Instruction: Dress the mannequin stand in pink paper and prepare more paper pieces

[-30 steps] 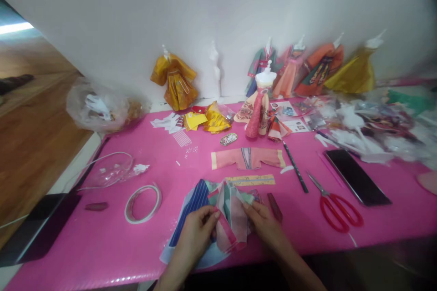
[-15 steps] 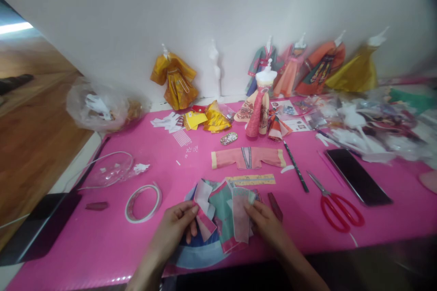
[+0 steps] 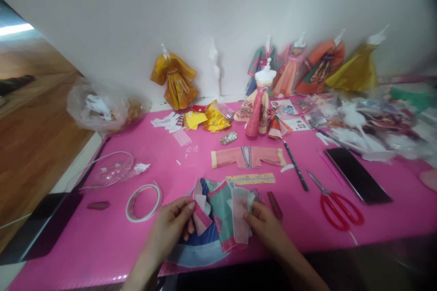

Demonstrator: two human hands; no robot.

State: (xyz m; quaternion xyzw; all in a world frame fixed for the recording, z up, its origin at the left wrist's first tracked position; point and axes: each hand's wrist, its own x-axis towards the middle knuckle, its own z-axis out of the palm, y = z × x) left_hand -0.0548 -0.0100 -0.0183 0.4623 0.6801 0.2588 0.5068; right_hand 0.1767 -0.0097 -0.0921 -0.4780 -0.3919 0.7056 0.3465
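Note:
A pleated paper skirt (image 3: pixel 218 216) in blue, green, pink and white lies near the front edge of the pink table (image 3: pixel 85 245). My left hand (image 3: pixel 170 227) pinches its left pleats, fingers closed on a pink and white fold. My right hand (image 3: pixel 264 225) grips the right side, thumb on a pale fold. Just beyond the skirt lie a yellow patterned paper strip (image 3: pixel 251 178) and a pink paper jacket (image 3: pixel 247 158). A small dark red piece (image 3: pixel 275 205) lies beside my right hand.
A tape roll (image 3: pixel 143 202) lies to the left, red scissors (image 3: pixel 336 207), a black pencil (image 3: pixel 295 166) and a phone (image 3: pixel 357 176) to the right. A dressed mannequin (image 3: pixel 257 109) stands mid-table. Several paper costumes line the wall. Plastic bags and white figures crowd the right.
My left hand has moved left and pulled the pleats apart, so the skirt spread out from a bunched fold. My right hand stayed on the right side.

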